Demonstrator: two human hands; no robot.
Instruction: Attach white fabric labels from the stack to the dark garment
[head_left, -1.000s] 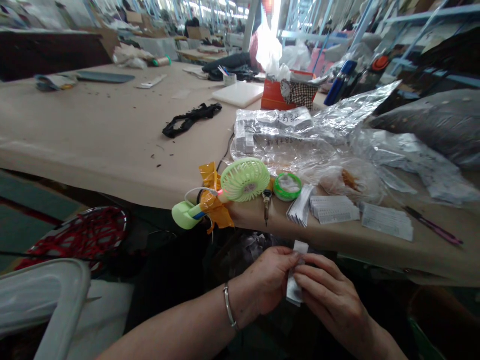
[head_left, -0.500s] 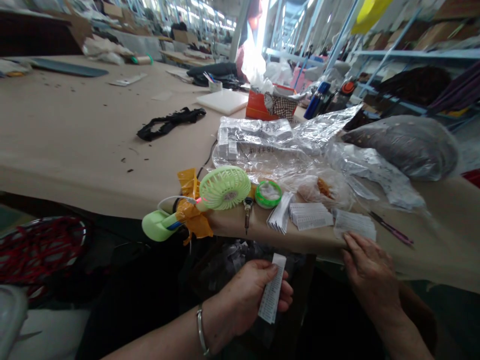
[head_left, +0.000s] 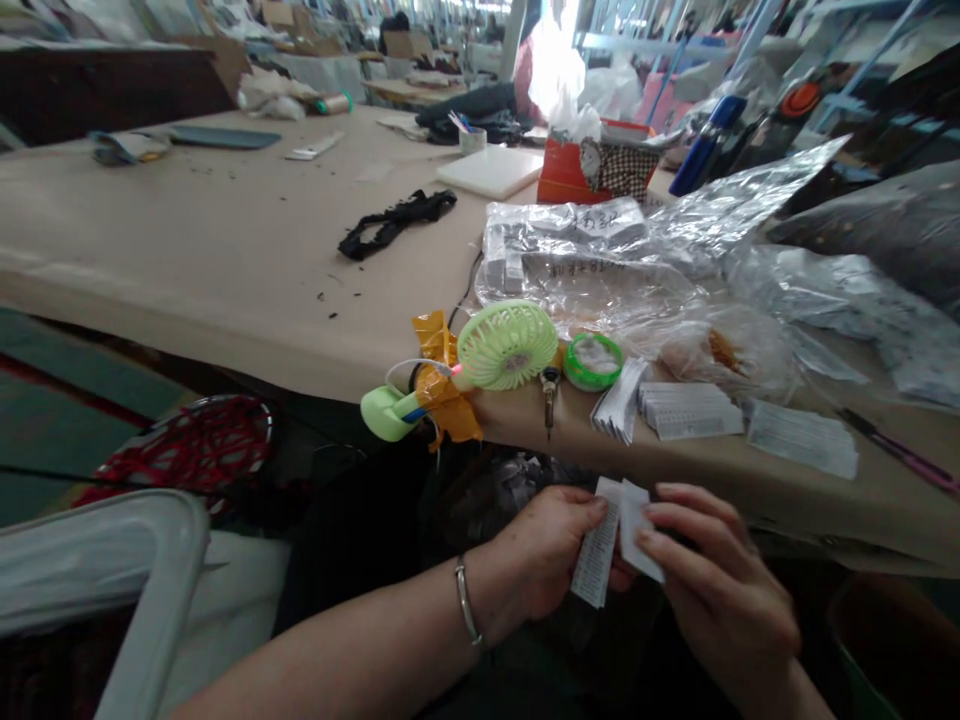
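Note:
My left hand (head_left: pixel 551 550), with a bangle on its wrist, pinches a printed paper label (head_left: pixel 598 555) below the table's front edge. Close beside it my right hand (head_left: pixel 720 575) has its fingers closed on another white label (head_left: pixel 639 530), whose edge meets the first. Above them on the table lie a loose spread of labels (head_left: pixel 802 437), a fanned stack of labels (head_left: pixel 690 410) and a bundle of folded labels (head_left: pixel 621 400). Left of these sit a green round tub (head_left: pixel 592 362) with white stuff inside and a small pointed tool (head_left: pixel 549 405).
A green fan (head_left: pixel 508 345) is fixed at the table edge with yellow tape (head_left: pixel 442 385). Clear plastic bags (head_left: pixel 585 270) cover the middle. Pink-handled scissors or a similar tool (head_left: pixel 900 452) lie right. A white chair (head_left: pixel 172 570) stands lower left; black cloth (head_left: pixel 397 222) lies farther back.
My right hand has left the labels on the table and come down to my left hand with a label in its fingers. The view has shifted, so the table things sit farther right.

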